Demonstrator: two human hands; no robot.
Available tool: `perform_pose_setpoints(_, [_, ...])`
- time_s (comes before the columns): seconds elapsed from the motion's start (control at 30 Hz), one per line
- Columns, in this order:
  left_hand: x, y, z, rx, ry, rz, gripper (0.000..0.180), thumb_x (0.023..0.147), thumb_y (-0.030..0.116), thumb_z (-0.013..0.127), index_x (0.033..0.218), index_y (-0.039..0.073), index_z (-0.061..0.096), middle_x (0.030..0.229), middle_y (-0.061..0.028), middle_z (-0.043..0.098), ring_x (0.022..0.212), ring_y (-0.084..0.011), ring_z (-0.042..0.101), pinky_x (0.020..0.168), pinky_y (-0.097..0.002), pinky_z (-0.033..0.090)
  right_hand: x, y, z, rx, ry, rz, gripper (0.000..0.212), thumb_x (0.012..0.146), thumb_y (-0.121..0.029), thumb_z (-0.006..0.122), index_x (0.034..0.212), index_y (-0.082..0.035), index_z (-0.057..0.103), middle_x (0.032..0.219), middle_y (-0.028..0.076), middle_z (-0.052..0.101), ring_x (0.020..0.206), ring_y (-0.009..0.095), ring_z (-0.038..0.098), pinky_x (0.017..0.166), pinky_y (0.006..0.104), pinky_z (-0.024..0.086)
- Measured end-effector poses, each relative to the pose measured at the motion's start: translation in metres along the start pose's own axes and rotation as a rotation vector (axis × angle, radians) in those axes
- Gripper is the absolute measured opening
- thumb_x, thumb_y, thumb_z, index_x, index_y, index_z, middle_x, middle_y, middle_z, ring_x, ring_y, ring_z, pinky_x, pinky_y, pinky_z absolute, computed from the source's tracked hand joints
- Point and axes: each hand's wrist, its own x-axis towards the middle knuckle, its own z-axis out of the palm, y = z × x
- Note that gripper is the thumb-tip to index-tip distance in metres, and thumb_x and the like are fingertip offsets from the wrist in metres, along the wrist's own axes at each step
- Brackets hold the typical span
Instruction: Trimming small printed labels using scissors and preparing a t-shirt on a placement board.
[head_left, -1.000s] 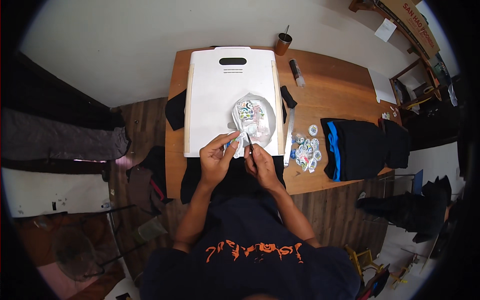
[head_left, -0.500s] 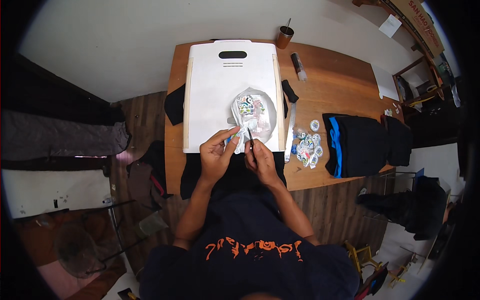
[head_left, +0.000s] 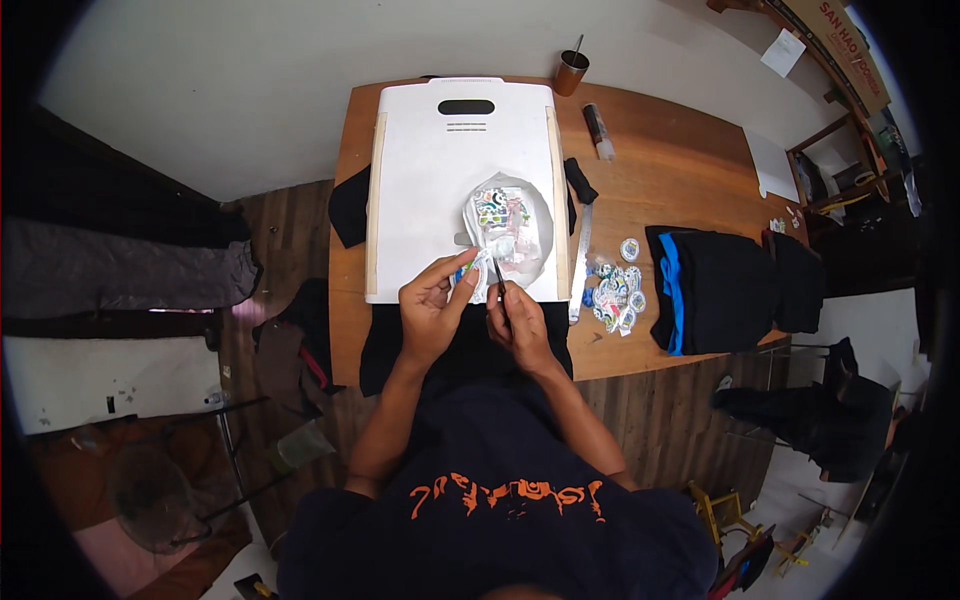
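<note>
Wooden desk: left hand pinches patterned white piece, apparently steadying it; right hand grips slim dark tool.

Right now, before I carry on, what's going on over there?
A person's left grip pinches a printed piece by the near edge of the white board. The right grip holds a slim dark tool, its tip close to that piece; whether it touches is too small to tell. More patterned pieces lie loose on the table, right of the board, with folded dark clothes beyond.
</note>
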Motion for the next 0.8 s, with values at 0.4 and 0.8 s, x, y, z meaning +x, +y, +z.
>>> perform_pose_setpoints(0.4, [0.0001,-0.0061,-0.0013,0.03,0.016,0.002,0.034,0.088,-0.011,0.064,0.122,-0.01,0.061,0.113,-0.014,0.066,0.102,-0.0123,0.061,0.088,-0.0223,0.049,-0.0022,0.003,0.008,0.02,0.008,-0.009,0.04,0.108,-0.04,0.033,0.097,-0.005,0.05,0.057,-0.005,0.033,0.046,0.005,0.026,0.044,0.0216,0.024])
perform_pose_setpoints(0.8, [-0.003,-0.0038,-0.0004,0.05,0.016,-0.011,0.035,0.088,-0.011,0.065,0.123,-0.01,0.061,0.113,-0.0153,0.066,0.103,-0.0135,0.063,0.089,-0.0231,0.05,-0.0027,0.0078,0.0054,0.01,0.014,-0.009,0.039,0.108,-0.039,0.034,0.096,-0.005,0.051,0.057,-0.005,0.033,0.046,0.004,0.027,0.044,0.0216,0.024])
